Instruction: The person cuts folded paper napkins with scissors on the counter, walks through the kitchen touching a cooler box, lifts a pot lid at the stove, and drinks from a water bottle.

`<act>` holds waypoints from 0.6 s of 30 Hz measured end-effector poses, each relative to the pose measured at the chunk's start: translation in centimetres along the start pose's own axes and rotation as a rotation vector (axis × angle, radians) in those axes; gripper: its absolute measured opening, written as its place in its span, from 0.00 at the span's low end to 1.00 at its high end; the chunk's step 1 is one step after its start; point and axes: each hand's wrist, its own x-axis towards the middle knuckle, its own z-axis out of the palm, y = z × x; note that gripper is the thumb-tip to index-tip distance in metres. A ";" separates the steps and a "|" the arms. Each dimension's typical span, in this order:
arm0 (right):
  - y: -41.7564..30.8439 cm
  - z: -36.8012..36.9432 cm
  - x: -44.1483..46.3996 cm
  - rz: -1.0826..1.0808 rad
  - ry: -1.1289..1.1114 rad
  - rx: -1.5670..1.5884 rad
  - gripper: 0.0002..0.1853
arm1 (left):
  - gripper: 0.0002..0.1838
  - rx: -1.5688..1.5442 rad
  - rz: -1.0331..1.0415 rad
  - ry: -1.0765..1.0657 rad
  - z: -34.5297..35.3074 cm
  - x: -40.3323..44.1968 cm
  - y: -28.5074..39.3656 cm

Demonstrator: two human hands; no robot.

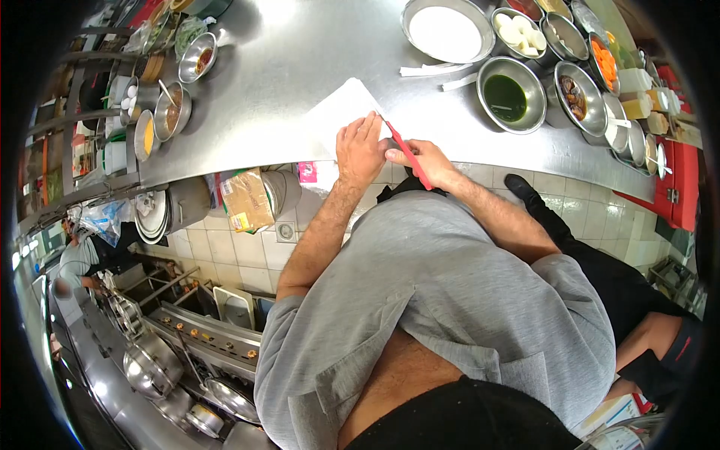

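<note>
My right hand (424, 163) is wrapped round the red handle of a knife (405, 152). Its thin blade points away from me, along the right edge of a flat white sheet (341, 112) on the steel counter. I cannot tell if the sheet is paper, cloth or a board. My left hand (362, 148) lies on the sheet's near part with fingers stretched out, close beside the blade. Its thumb side is near the fingers of my right hand. Whatever may be under the left palm is hidden.
Right on the counter (277, 97) stand a bowl of green liquid (505, 96), a pan of white stuff (445, 34) and several filled bowls. White-handled utensils (431, 70) lie nearby. Small sauce bowls (172, 112) line the left. A bucket (281, 191) stands below; another person (622, 292) is behind right.
</note>
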 end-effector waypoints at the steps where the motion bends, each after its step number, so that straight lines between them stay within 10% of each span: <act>1: 0.1 0.0 0.0 0.019 0.001 -0.016 0.41 | 0.25 -0.001 0.006 0.012 0.1 0.0 0.0; 18: -1.0 -1.8 -0.1 0.021 -0.049 -0.164 0.41 | 0.22 -0.371 -0.219 -0.342 -4.2 3.0 -0.9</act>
